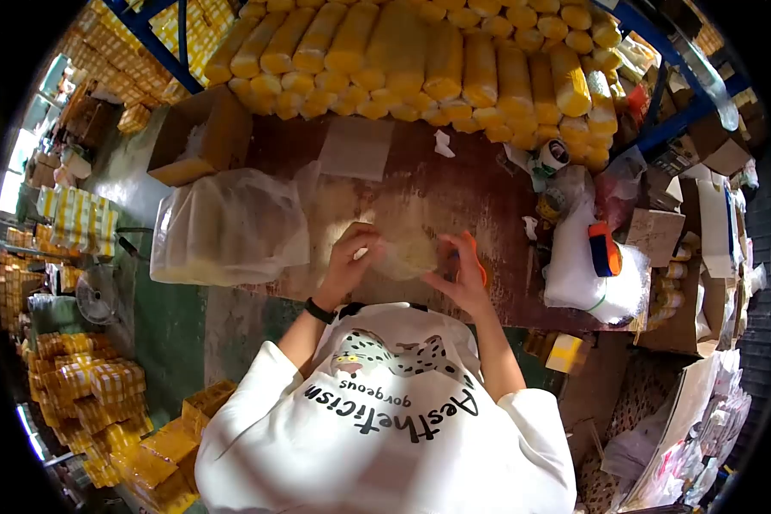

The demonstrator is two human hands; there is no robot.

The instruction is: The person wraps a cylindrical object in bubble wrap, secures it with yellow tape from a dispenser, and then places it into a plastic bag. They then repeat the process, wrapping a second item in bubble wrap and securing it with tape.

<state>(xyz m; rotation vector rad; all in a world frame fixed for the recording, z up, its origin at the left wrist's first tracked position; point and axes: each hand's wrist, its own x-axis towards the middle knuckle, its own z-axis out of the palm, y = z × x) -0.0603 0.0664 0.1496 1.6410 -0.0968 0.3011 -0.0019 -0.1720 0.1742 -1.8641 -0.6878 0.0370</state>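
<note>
Between my hands is a pale, rounded, see-through item (pixel 409 254), apparently wrapped in clear plastic; its exact kind is hard to make out. My left hand (pixel 353 261) closes its fingers on the left edge of it. On the other side, my right hand (pixel 461 276) has its thumb towards the item and its fingers bent. An orange loop, like a scissors handle (pixel 480 259), shows at the right hand's fingers; the rest of that tool is hidden. Left of my left hand stands a large clear plastic bag (pixel 231 227) with pale contents.
Yellow wrapped rolls (pixel 428 60) are stacked along the back of the worn table (pixel 488 184). A cardboard box (pixel 204 137) stands at the back left. To the right lie white bubble wrap (pixel 587 265) and an orange-and-dark tool (pixel 605 250). Taped parcels (pixel 116 381) fill the floor at left.
</note>
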